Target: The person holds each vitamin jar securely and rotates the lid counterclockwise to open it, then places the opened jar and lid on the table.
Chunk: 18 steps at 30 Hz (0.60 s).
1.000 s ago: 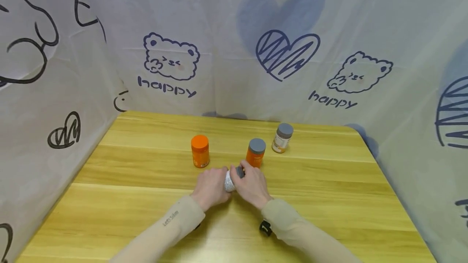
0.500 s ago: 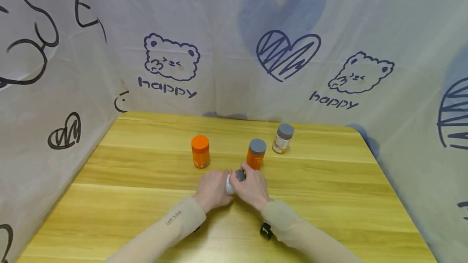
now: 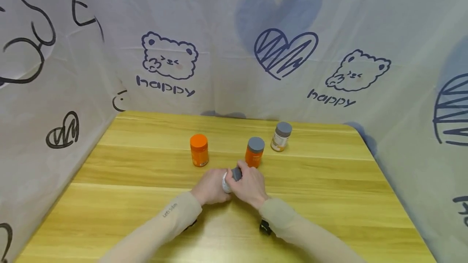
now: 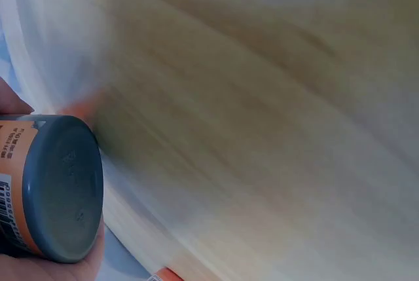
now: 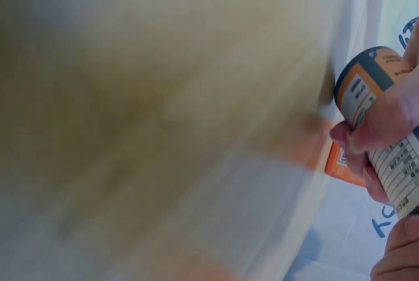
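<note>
Both hands hold one bottle over the middle of the table. My left hand (image 3: pixel 213 186) grips its body, where a white label (image 3: pixel 225 184) shows between the hands. With thumb and fingers my right hand (image 3: pixel 249 184) holds the grey lid (image 3: pixel 237 173). The bottle lies tilted, lid toward the right and away from me. In the left wrist view its dark base (image 4: pixel 69 189) faces the camera, beside an orange label strip with a barcode. The right wrist view shows the bottle (image 5: pixel 359 91) with fingers wrapped round it; much of its body is hidden.
Just behind my right hand stands an orange bottle with a grey lid (image 3: pixel 255 145). An all-orange bottle (image 3: pixel 199 151) is to its left. Farther back on the right is a whitish bottle with a grey lid (image 3: pixel 281 137). A printed cloth (image 3: pixel 226 88) hangs behind the wooden table (image 3: pixel 120 165).
More of the held bottle's grey lid shows beside my right thumb. Both hands stay together in about the same place, and the standing bottles have not moved.
</note>
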Available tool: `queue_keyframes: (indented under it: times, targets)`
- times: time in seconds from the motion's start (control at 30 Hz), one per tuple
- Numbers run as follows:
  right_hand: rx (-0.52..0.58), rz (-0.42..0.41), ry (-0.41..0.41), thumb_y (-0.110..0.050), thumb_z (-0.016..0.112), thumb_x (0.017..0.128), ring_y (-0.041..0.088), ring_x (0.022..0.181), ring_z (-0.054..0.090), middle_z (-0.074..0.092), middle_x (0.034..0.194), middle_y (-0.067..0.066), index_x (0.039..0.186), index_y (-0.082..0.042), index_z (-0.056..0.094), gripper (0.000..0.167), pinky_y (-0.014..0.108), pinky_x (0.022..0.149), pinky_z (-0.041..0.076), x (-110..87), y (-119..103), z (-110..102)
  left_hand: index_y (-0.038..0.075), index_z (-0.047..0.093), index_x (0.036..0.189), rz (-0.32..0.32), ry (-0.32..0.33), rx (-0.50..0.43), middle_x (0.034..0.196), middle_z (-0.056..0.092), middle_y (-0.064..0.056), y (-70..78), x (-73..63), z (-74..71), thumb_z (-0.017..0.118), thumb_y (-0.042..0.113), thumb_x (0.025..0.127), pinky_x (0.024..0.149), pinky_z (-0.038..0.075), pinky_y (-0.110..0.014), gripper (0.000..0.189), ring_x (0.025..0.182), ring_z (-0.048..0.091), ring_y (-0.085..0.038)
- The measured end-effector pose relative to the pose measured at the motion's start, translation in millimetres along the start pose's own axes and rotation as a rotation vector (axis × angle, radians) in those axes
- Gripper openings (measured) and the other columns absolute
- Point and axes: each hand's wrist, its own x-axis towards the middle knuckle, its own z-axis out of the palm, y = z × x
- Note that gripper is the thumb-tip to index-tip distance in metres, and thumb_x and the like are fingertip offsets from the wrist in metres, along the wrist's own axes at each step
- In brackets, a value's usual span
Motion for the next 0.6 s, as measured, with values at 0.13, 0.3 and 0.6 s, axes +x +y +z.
queue_keyframes:
  times: [0.13, 0.3, 0.6]
  targets:
    - [0.008, -0.033, -0.025, -0.033, 0.058, 0.090, 0.008, 0.044, 0.036, 0.040, 0.055, -0.006, 0.078, -0.015, 0.049, 0.023, 0.022, 0.042, 0.025, 3.2, -1.2, -1.9, 0.009, 0.069, 0.101, -0.003, -0.010, -0.036, 0.087, 0.071, 0.001, -1.8, 0.4, -3.0, 0.089, 0.018, 0.065, 0.077, 0.057, -0.034, 0.042, 0.080, 0.067, -0.014]
    - [0.012, -0.043, -0.073, -0.032, 0.057, 0.092, 0.008, 0.044, 0.037, 0.038, 0.056, -0.007, 0.078, -0.015, 0.047, 0.025, 0.022, 0.043, 0.026, 6.4, 1.4, -5.6, 0.007, 0.067, 0.101, -0.015, -0.024, -0.050, 0.087, 0.071, 0.000, 0.1, 2.0, -5.0, 0.089, 0.016, 0.065, 0.075, 0.056, -0.034, 0.043, 0.079, 0.067, -0.015]
    - [0.038, 0.014, -0.318, -0.039, 0.053, 0.099, 0.010, 0.051, 0.044, 0.050, 0.064, -0.003, 0.089, -0.013, 0.054, 0.028, 0.023, 0.048, 0.034, 14.6, -5.3, -25.2, 0.007, 0.065, 0.103, -0.027, -0.029, -0.088, 0.089, 0.069, 0.000, -1.5, 0.1, -4.3, 0.088, 0.012, 0.066, 0.072, 0.054, -0.031, 0.044, 0.079, 0.063, -0.013]
